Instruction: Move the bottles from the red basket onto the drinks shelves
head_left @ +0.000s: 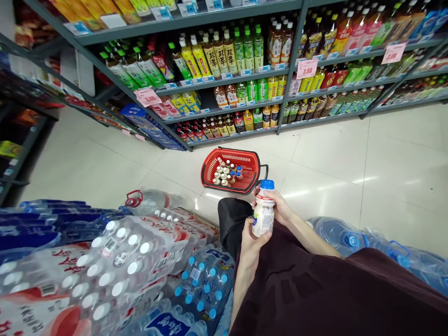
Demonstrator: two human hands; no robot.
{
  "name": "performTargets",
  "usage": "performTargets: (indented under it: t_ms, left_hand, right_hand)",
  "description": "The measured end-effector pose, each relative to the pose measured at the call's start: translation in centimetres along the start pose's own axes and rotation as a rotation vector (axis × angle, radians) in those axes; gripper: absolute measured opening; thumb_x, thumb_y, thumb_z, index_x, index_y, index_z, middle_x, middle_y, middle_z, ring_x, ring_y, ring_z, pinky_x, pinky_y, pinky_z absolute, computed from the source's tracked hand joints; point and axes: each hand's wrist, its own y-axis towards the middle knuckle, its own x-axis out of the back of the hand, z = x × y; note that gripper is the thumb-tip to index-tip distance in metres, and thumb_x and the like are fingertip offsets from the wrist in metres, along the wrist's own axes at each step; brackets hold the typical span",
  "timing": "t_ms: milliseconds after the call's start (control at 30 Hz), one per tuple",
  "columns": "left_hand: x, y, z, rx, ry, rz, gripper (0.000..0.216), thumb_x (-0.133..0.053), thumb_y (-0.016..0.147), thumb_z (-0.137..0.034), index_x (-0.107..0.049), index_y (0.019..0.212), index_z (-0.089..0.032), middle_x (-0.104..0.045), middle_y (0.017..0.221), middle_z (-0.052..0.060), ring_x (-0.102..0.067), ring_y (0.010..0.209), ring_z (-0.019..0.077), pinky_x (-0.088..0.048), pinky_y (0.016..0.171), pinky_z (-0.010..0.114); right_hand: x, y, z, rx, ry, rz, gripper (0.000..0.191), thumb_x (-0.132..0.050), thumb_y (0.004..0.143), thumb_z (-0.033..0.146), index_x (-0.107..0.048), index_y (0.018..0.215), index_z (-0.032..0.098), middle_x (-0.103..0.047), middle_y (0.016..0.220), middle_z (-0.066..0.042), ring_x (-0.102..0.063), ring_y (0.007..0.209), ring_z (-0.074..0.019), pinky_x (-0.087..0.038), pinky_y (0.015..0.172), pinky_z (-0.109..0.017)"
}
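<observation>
A small white drink bottle (263, 211) with a blue cap and a red-banded label stands upright between both my hands. My left hand (252, 245) cups its lower part from below, fingers wrapped round it. My right hand (281, 205) grips its upper side just under the cap. Beyond them, a red shopping basket (213, 162) rests on the floor with several similar small bottles lying inside.
Shrink-wrapped packs of water bottles (115, 261) are stacked at the lower left. Large blue water jugs (353, 240) lie at the right. Shelves of bottled drinks (245, 60) line the far side. A pale tiled floor (385, 163) stretches between.
</observation>
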Motion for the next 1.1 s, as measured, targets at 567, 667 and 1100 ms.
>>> performTargets:
  t_ms: [567, 667, 1100]
  left_hand:
    - [-2.1, -0.3, -1.1, -0.282, 0.593, -0.354, 0.062, -0.092, 0.057, -0.036, -0.053, 0.103, -0.019, -0.070, 0.098, 0.007, -0.072, 0.086, 0.0236, -0.059, 0.076, 0.036]
    - [-1.8, -0.2, -1.3, -0.227, 0.626, -0.308, 0.062, -0.091, 0.058, -0.036, -0.053, 0.103, -0.020, -0.070, 0.097, 0.007, -0.072, 0.087, 0.0245, -0.059, 0.077, 0.037]
    - [-1.4, 0.8, 2.3, -0.143, 0.284, -0.144, 0.066, -0.083, 0.063, -0.031, -0.064, 0.125, -0.021, -0.074, 0.124, 0.012, -0.069, 0.121, 0.0356, -0.055, 0.106, 0.049]
  right_hand:
    - [0.2, -0.3, 1.4, 0.060, -0.078, -0.101, 0.031, -0.080, 0.077, 0.035, -0.070, 0.103, 0.021, -0.078, 0.093, -0.002, -0.074, 0.075, -0.0193, -0.060, 0.074, -0.032]
    - [0.6, -0.4, 1.0, 0.082, -0.134, -0.108, 0.030, -0.082, 0.078, 0.036, -0.071, 0.102, 0.021, -0.078, 0.096, -0.002, -0.073, 0.078, -0.0192, -0.060, 0.076, -0.033]
    - [0.1, -2.1, -1.0, 0.289, -0.757, 0.088, 0.044, -0.083, 0.069, 0.023, -0.067, 0.110, 0.029, -0.070, 0.104, -0.003, -0.067, 0.095, -0.0251, -0.055, 0.088, -0.039]
